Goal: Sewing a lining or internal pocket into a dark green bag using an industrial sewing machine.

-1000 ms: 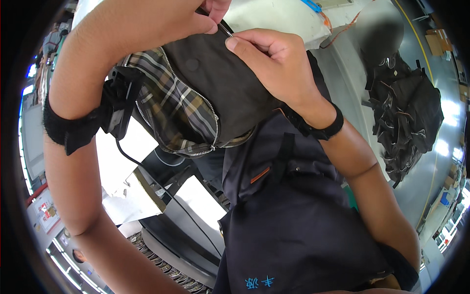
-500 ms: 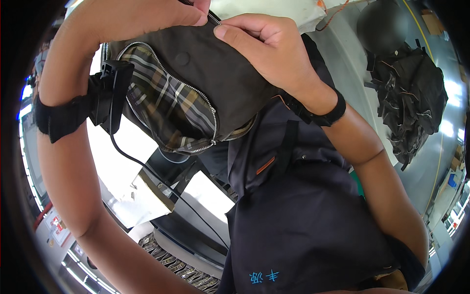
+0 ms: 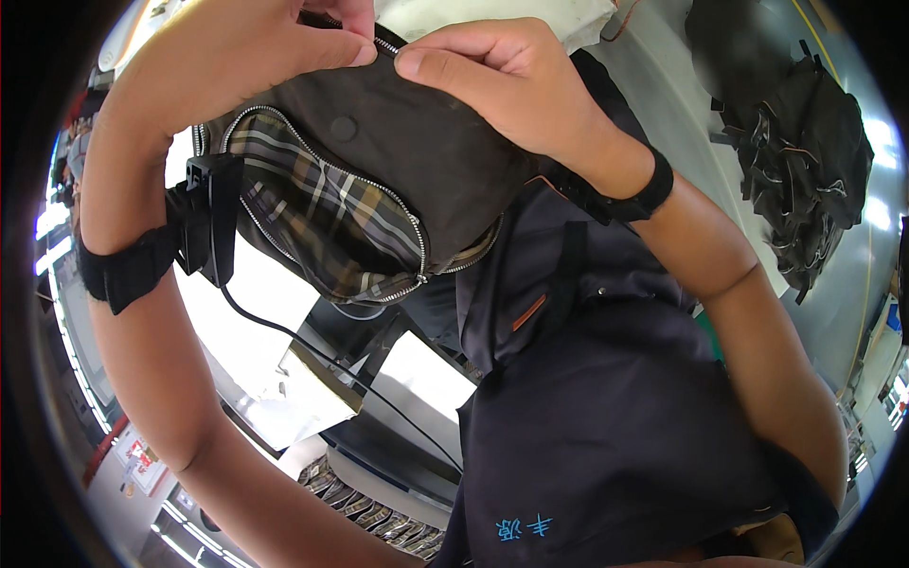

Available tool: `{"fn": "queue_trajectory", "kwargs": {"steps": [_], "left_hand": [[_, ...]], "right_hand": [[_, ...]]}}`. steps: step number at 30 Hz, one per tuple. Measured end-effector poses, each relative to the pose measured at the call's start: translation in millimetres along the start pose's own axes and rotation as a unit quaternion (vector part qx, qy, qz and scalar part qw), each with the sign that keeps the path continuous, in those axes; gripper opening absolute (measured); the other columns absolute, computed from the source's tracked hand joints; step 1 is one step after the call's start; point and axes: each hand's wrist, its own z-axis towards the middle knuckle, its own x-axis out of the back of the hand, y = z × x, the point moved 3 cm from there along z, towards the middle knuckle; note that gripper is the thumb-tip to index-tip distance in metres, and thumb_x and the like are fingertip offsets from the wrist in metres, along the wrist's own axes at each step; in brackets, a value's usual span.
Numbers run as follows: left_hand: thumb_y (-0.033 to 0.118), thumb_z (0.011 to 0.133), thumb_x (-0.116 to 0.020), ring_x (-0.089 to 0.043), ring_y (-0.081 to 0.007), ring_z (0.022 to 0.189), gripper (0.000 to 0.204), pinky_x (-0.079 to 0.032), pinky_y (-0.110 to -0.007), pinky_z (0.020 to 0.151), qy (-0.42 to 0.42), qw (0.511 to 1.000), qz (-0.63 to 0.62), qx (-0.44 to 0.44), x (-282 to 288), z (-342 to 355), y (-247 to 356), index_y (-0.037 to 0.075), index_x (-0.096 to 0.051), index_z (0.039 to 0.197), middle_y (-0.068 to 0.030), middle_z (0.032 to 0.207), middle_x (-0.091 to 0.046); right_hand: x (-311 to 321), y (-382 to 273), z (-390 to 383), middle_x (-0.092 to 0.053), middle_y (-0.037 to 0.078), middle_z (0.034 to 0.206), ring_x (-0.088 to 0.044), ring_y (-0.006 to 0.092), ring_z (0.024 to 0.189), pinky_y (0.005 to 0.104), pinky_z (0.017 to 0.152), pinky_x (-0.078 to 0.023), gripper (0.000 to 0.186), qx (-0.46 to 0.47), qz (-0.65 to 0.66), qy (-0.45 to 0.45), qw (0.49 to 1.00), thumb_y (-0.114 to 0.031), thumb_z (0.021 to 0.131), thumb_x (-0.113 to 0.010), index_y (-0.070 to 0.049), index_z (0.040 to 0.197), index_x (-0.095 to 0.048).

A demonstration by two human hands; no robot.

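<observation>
A dark brown bag (image 3: 445, 142) hangs at the top of the view, with a round button shape on its panel. Its front zipper gapes, and plaid lining (image 3: 331, 204) shows inside. Along the bag's upper edge runs another metal zipper (image 3: 386, 44). My left hand (image 3: 256, 47) pinches that zippered edge between thumb and fingers; part of it is cut off by the picture's top. Close beside it, my right hand (image 3: 516, 85) is closed on the same edge, thumb on the near side. The fingertips behind the fabric are hidden.
Black straps circle both wrists; the left carries a black device (image 3: 210, 218) with a cable. White sheets (image 3: 417, 374) lie below the bag, near a row of plaid pieces (image 3: 369, 511). A dark apron (image 3: 615, 417) covers my front. Several dark bags (image 3: 805, 170) are heaped at right.
The bag and both hands sit slightly higher and farther left in the picture, while the surroundings have also shifted. Both hands keep their pinch on the zippered edge.
</observation>
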Motion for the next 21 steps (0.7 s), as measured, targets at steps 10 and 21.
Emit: {"fn": "queue_trajectory", "kwargs": {"steps": [10,21], "left_hand": [[0.005,0.092,-0.071,-0.056,-0.0082,0.08,0.01,-0.045,-0.025,0.07,-0.064,0.991,-0.117,0.002,-8.6,8.2,-33.8,0.002,-0.062,0.094,0.0006,0.089,-0.061],[0.002,0.091,-0.068,-0.054,-0.004,0.078,0.005,-0.044,-0.022,0.069,-0.052,0.992,-0.114,-0.004,-8.6,9.3,-34.1,0.0,-0.063,0.092,0.0028,0.084,-0.059]], "right_hand": [[-1.6,12.6,11.2,-0.074,-0.001,0.086,-0.063,0.0041,0.08,0.0207,0.071,-0.049,0.023,-0.068,0.116,-0.036,0.99,-0.021,0.098,-0.072,-0.001,0.107,-0.08],[-6.1,1.2,18.4,-0.064,-0.003,0.07,-0.051,0.0051,0.063,0.0249,0.057,-0.039,0.03,-0.066,-0.014,-0.074,0.995,-0.03,0.093,-0.077,-0.001,0.096,-0.08]]}}
